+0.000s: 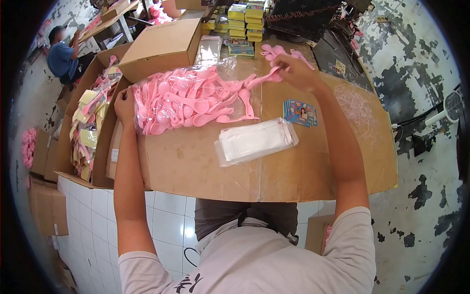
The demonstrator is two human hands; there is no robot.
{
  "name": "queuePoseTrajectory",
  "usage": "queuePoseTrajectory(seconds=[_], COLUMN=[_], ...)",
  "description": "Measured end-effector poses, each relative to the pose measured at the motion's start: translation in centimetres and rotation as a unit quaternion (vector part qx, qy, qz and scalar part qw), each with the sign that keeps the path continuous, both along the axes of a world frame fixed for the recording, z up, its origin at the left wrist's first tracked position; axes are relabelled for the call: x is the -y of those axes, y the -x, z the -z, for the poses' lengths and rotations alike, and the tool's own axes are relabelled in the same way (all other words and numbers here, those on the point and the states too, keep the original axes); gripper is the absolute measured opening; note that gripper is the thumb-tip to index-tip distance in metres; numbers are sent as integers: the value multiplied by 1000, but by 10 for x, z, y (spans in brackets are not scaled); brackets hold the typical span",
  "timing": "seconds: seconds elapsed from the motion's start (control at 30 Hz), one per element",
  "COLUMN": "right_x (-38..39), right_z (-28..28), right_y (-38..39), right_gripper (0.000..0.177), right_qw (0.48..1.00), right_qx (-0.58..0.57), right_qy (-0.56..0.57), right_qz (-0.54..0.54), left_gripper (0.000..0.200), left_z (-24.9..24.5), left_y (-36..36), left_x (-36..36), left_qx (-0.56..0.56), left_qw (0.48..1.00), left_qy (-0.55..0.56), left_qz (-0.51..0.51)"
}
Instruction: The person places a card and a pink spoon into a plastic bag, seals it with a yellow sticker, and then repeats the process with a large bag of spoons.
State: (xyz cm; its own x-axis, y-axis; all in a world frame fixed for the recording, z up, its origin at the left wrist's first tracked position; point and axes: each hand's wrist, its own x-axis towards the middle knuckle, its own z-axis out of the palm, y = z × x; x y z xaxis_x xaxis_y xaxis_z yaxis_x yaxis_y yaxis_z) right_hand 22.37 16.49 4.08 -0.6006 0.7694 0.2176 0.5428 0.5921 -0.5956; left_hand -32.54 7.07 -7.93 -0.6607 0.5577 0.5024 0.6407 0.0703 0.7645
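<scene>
A clear plastic bag full of pink spoons (pixel 181 100) lies on the cardboard-covered table (pixel 196 171), its open end to the right with several spoons spilling out. My left hand (pixel 125 104) is closed on the bag's left edge. At the upper right, my right hand (pixel 295 72) has its fingers pressed together on a pink spoon (pixel 264 79) beyond the bag's mouth. More loose pink spoons (pixel 276 50) lie just behind that hand. Nearer my body are a stack of clear plastic sleeves (pixel 254 142) and a fan of blue printed cards (pixel 300 112).
An open carton (pixel 100 157) of packed spoons stands at the left, beside a closed carton (pixel 156 44). Stacks of yellow-edged cards (pixel 237 22) stand at the back. Thin plastic strands (pixel 360 108) lie on the right. A person (pixel 63 56) sits at the far left.
</scene>
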Motion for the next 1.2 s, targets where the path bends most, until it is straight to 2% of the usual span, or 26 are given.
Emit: queuePoseTrajectory(seconds=[0.1,0.13,0.2,0.23,0.27,0.33,0.43,0.53,0.63,0.73,0.83,0.93,1.03,1.13,1.2], right_x=[-21,-19,-6,4,17,56,53,47,48,44,44,25,2,4,3], right_z=[-9,-5,9,13,19,9,36,26,27,28,18,3,-14,-10,21], right_y=[-25,-24,-15,-3,12,38,60,51,49,45,37,18,-6,-2,13], right_gripper=[30,32,37,42,47,51,49,45,39,31,29,30,32,29,41], right_qw=[978,955,870,938,981,989,971,971,979,973,982,987,977,902,961], right_qx=[11,40,93,46,-2,96,82,129,103,89,100,130,121,139,27], right_qy=[-124,-232,-440,-316,-183,-95,-151,-108,-15,-74,7,-13,-174,-405,-229], right_qz=[166,181,202,132,59,-64,-167,-173,-174,-201,-161,-98,23,46,-156], left_gripper=[44,44,44,44,44,44,44,44,44,44,44,43,43,44,44], left_z=[1,2,2,2,3,4,5,5,4,2,3,-1,3,7,8], left_y=[2,2,2,1,2,3,5,5,4,3,3,-1,1,6,8], left_x=[0,-1,-1,0,0,-1,-2,-2,-1,0,-1,2,-1,-4,-5], left_qx=[-1,-3,1,3,2,0,6,4,-6,-10,-7,2,0,-1,-5], left_qw=[1000,1000,1000,1000,1000,1000,1000,1000,1000,1000,1000,1000,1000,1000,1000], left_qy=[-8,-13,-14,-15,-14,-11,-15,-15,-12,-4,-18,-3,-22,-8,-20], left_qz=[1,2,10,14,11,7,16,13,13,1,7,6,13,8,12])
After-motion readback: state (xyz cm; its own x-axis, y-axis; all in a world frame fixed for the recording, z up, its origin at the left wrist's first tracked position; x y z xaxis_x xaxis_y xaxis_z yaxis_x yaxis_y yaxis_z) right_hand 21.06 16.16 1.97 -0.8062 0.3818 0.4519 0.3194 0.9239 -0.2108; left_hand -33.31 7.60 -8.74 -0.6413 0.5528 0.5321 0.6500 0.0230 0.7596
